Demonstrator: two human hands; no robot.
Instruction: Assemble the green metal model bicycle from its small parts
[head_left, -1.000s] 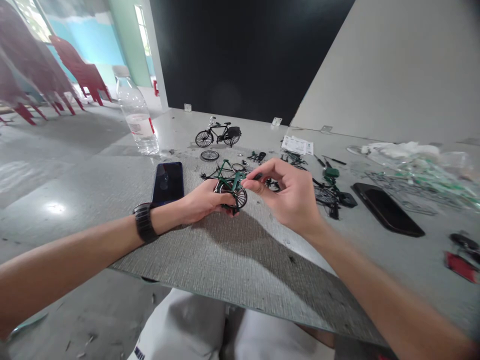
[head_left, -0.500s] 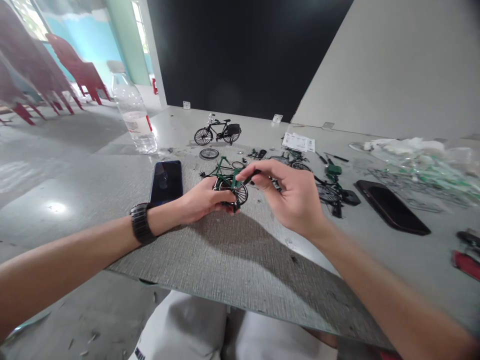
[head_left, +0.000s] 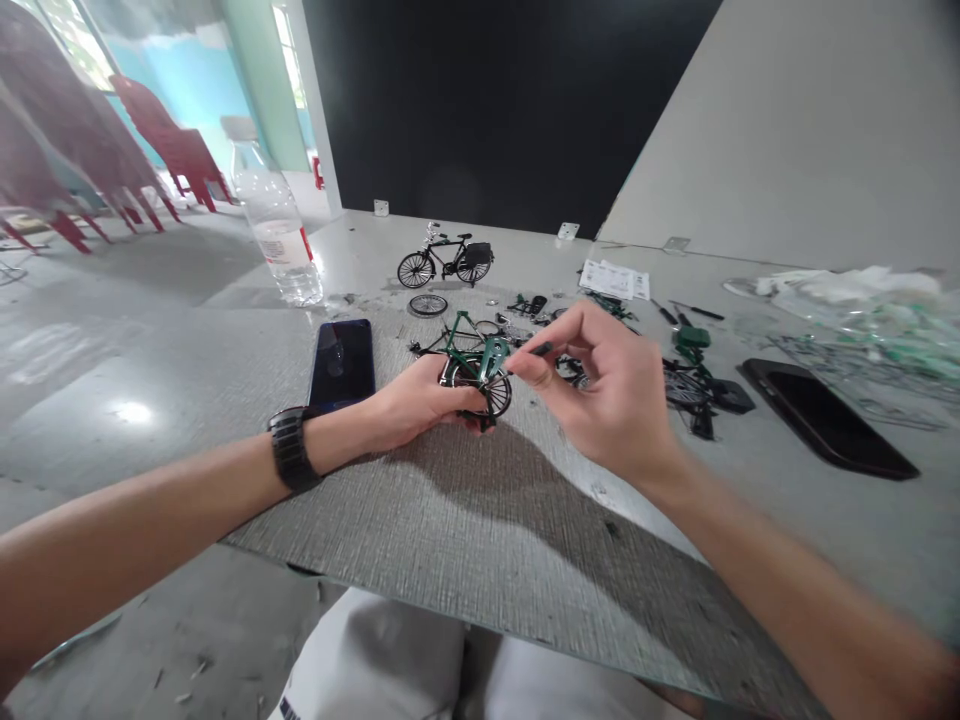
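My left hand (head_left: 420, 400) grips a partly built green model bicycle (head_left: 476, 362) from below, with its black-tyred wheel (head_left: 491, 393) against my fingers. My right hand (head_left: 607, 395) is just to the right of the model, pinching a small dark part (head_left: 541, 349) between thumb and forefinger. The tip of that part is close to the green frame, and I cannot tell if they touch. A black phone (head_left: 341, 365) lies flat just beyond my left wrist on the grey textured mat (head_left: 450, 520).
A finished black model bicycle (head_left: 444, 260), a loose wheel (head_left: 427, 305), and a water bottle (head_left: 274, 225) stand beyond the mat. Loose dark and green parts (head_left: 694, 385), printed sheets (head_left: 611, 279), a second phone (head_left: 825, 420) and plastic wrapping (head_left: 855, 310) lie to the right.
My right hand has moved slightly right and lifted the dark part a little away from the green frame. My left hand still holds the model, and the view has shifted a little.
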